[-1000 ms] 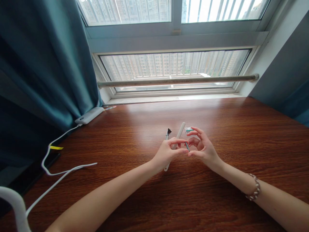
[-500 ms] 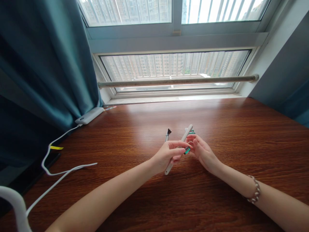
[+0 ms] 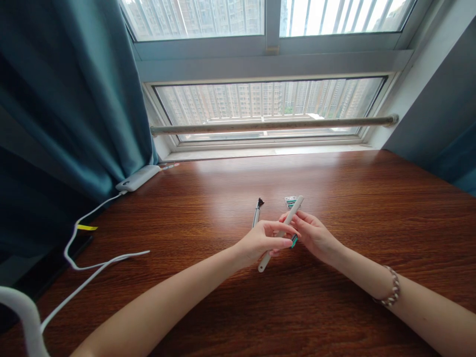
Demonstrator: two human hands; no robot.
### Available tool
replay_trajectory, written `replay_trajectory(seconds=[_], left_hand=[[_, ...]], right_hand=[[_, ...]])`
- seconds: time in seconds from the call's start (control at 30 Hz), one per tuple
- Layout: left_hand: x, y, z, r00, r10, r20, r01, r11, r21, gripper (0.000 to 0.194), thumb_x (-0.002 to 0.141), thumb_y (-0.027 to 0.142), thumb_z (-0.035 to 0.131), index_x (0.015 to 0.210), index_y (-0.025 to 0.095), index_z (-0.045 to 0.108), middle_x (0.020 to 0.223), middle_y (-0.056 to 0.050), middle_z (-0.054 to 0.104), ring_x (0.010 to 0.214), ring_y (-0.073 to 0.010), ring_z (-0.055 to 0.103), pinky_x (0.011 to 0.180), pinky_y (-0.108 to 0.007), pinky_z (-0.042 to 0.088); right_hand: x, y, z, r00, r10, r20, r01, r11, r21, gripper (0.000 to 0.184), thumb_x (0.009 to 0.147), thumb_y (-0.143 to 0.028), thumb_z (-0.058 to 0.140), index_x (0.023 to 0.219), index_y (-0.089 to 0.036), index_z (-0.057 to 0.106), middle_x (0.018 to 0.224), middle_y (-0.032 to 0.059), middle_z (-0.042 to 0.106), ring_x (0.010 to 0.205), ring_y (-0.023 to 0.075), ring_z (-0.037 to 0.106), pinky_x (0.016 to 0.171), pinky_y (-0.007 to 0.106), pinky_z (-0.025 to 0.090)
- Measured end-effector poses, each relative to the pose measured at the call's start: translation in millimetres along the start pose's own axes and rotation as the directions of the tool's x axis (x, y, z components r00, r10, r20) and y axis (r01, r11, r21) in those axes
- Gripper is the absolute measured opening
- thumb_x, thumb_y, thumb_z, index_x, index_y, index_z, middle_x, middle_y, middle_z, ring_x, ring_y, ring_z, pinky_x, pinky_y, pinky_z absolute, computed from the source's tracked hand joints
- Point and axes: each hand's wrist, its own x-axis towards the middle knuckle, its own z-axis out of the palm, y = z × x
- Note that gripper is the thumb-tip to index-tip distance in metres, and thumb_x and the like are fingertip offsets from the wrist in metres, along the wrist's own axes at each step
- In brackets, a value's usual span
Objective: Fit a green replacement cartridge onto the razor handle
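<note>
My left hand (image 3: 262, 241) is closed around a slim white stick (image 3: 293, 210), which slants up to the right and has a small hole at its lower end. Closed fingertips of my right hand (image 3: 316, 235) meet the left fingers and partly pass behind the stick. A small teal-and-black piece (image 3: 294, 241) juts out below the touching fingertips, pinched by my right hand; its far end is hidden. Just beyond the hands lies a clear pack with teal strips (image 3: 291, 202). A silver handle with a dark head (image 3: 256, 213) rests left of it, its lower end covered by my left hand.
The brown wooden table (image 3: 208, 198) reaches to the window. At the left are a white power bank (image 3: 139, 178), a white cable (image 3: 100, 267) and a yellow tag (image 3: 87, 227). A blue curtain (image 3: 82, 99) hangs over that edge. A thick white curved tube (image 3: 22, 307) enters at lower left.
Both hands have shifted slightly right and toward me, with the stick and the teal-and-black piece. That piece now points more steeply, and more of the clear pack and silver handle shows.
</note>
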Motion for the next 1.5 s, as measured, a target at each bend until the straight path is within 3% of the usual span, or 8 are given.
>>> replay_trajectory(seconds=[0.13, 0.23, 0.33, 0.8, 1.03, 1.2, 1.37, 1.5], left_hand=[[2, -2, -0.5, 0.99, 0.07, -0.126, -0.069, 0.997, 0.017, 0.039, 0.062, 0.034, 0.067, 0.095, 0.012, 0.063, 0.064, 0.002, 0.046, 0.045, -0.0025, 0.03, 0.042, -0.02, 0.019], [4, -3, -3.9, 0.934, 0.174, -0.311, -0.159, 0.985, 0.074, 0.043, 0.066, 0.036, 0.065, 0.103, 0.015, 0.06, 0.068, 0.002, 0.046, 0.046, -0.002, 0.03, 0.042, -0.02, 0.02], [5, -4, -7.1, 0.898, 0.202, -0.39, -0.167, 0.978, 0.122, 0.049, 0.064, 0.038, 0.066, 0.108, 0.018, 0.058, 0.072, 0.003, 0.045, 0.046, -0.0017, 0.029, 0.042, -0.019, 0.021], [1, -6, -0.6, 0.932, 0.133, -0.338, -0.093, 0.987, 0.132, 0.053, 0.065, 0.039, 0.066, 0.114, 0.022, 0.054, 0.064, 0.004, 0.037, 0.047, -0.0029, 0.023, 0.04, -0.018, 0.018], [1, -8, -0.7, 0.942, 0.119, -0.315, -0.08, 0.988, 0.135, 0.055, 0.066, 0.037, 0.066, 0.118, 0.028, 0.049, 0.072, 0.003, 0.038, 0.05, -0.0028, 0.026, 0.04, -0.016, 0.021], [5, -11, -0.7, 0.917, 0.134, -0.375, -0.08, 0.984, 0.156, 0.051, 0.066, 0.04, 0.064, 0.113, 0.023, 0.052, 0.068, 0.005, 0.035, 0.047, -0.0025, 0.026, 0.038, -0.015, 0.021], [24, -21, -1.3, 0.895, 0.096, -0.435, 0.033, 0.959, 0.28, 0.046, 0.071, 0.035, 0.058, 0.112, 0.016, 0.052, 0.06, 0.006, 0.035, 0.039, -0.0028, 0.027, 0.035, -0.018, 0.022], [52, -32, -1.8, 0.807, 0.297, -0.51, 0.103, 0.78, 0.617, 0.048, 0.066, 0.028, 0.063, 0.11, 0.012, 0.053, 0.08, -0.003, 0.055, 0.054, -0.0079, 0.046, 0.05, -0.021, 0.038]], right_hand=[[1, 6, -2, 0.998, -0.058, -0.038, 0.055, 0.997, -0.061, 0.024, 0.08, -0.038, 0.054, 0.096, -0.02, 0.06, 0.091, 0.0041, 0.061, 0.081, 0.0141, 0.056, 0.078, 0.028, 0.044], [1, 9, -4, 0.991, -0.114, -0.067, 0.103, 0.983, -0.151, 0.026, 0.081, -0.038, 0.053, 0.099, -0.021, 0.059, 0.096, 0.0053, 0.062, 0.088, 0.0156, 0.057, 0.082, 0.031, 0.042], [0, 9, -5, 0.992, -0.121, -0.038, 0.108, 0.965, -0.24, 0.026, 0.076, -0.032, 0.06, 0.1, -0.021, 0.059, 0.098, 0.005, 0.062, 0.089, 0.0155, 0.057, 0.081, 0.031, 0.044], [0, 9, -9, 0.985, -0.17, 0.002, 0.16, 0.924, -0.348, 0.039, 0.069, -0.024, 0.067, 0.104, -0.019, 0.053, 0.091, 0.0051, 0.062, 0.085, 0.0168, 0.058, 0.079, 0.034, 0.047], [6, 6, -20, 0.954, -0.288, 0.081, 0.284, 0.789, -0.545, 0.04, 0.068, -0.028, 0.068, 0.102, -0.02, 0.051, 0.091, 0.0048, 0.059, 0.085, 0.0172, 0.058, 0.081, 0.034, 0.048], [27, -1, -59, 0.925, -0.373, -0.074, 0.242, 0.727, -0.643, 0.042, 0.067, -0.036, 0.067, 0.1, -0.02, 0.048, 0.102, 0.0062, 0.058, 0.094, 0.0184, 0.057, 0.088, 0.037, 0.044], [50, -5, -94, 0.938, -0.324, -0.124, 0.144, 0.69, -0.709, 0.04, 0.066, -0.041, 0.064, 0.096, -0.02, 0.046, 0.103, 0.0059, 0.059, 0.103, 0.018, 0.054, 0.094, 0.037, 0.04], [55, -5, -96, 0.957, -0.267, -0.11, 0.102, 0.67, -0.735, 0.04, 0.067, -0.041, 0.063, 0.097, -0.02, 0.046, 0.091, 0.0038, 0.062, 0.086, 0.0168, 0.061, 0.08, 0.034, 0.048]])
